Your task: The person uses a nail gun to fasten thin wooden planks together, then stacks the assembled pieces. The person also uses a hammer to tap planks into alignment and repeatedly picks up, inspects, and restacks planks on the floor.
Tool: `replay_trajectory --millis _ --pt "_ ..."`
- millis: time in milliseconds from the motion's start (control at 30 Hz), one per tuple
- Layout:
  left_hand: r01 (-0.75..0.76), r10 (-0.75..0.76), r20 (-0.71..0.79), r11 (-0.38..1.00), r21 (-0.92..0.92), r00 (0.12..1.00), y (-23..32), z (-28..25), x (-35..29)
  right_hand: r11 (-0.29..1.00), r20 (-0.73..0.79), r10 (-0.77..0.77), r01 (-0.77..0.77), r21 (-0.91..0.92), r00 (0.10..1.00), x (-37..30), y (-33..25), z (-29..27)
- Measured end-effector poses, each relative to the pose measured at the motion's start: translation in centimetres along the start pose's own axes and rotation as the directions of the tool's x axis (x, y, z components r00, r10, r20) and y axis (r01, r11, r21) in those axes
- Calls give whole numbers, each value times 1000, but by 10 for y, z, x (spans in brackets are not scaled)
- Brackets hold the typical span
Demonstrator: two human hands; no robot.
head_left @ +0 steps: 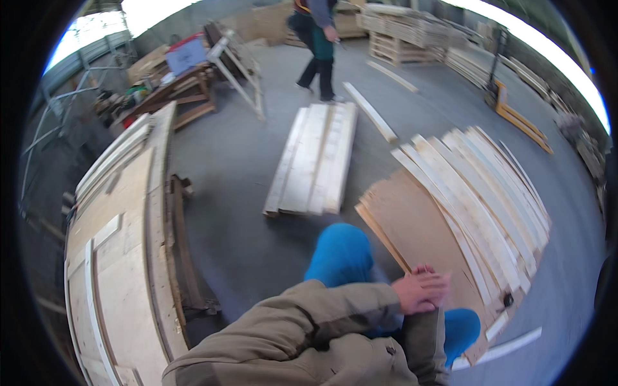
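Observation:
My left hand (416,294) reaches across to the right and lies over my right hand, its fingers stretched out flat and holding nothing. Beneath it, my right hand (423,268) is mostly covered; only some fingers show, and how they are bent is hidden. Both hands are together over my lap, between my blue-trousered knees (340,252). Just beyond them lies a stack of brown sheet boards (412,215), with several pale wooden planks (473,212) side by side on its right part. A small black object (508,300) sits at the planks' near end.
A low stack of planks (315,161) stands ahead, with a loose plank (370,112) beside it. On the left is a long wooden workbench (122,257). Another person (317,45) stands at the back. A yellow pallet jack (518,119) and stacked pallets (402,38) are farther right.

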State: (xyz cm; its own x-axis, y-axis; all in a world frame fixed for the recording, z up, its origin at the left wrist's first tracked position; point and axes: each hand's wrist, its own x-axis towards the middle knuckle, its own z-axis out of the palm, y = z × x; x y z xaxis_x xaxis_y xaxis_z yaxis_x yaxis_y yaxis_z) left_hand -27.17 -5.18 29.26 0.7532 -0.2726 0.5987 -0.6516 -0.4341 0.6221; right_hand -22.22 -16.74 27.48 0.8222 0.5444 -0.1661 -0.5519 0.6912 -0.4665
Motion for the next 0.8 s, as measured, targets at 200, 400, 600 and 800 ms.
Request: replay_trajectory --millis 200,400,600,800 --pt "597 -610 82 790 137 788 -44 -15 -33 920 -132 -146 85 -382 980 -26 -88 -2" --pt "795 -809 84 588 147 582 -69 -5 -50 196 -137 -760 23 -980 635 -67 -163 -58" --pt "712 -736 370 664 229 567 -70 0 -62 -159 -261 -589 -426 -890 765 -133 -177 -117" --pt "700 -730 443 662 269 520 -62 2 -62 -83 -242 -609 -365 -927 755 -142 -173 -114"
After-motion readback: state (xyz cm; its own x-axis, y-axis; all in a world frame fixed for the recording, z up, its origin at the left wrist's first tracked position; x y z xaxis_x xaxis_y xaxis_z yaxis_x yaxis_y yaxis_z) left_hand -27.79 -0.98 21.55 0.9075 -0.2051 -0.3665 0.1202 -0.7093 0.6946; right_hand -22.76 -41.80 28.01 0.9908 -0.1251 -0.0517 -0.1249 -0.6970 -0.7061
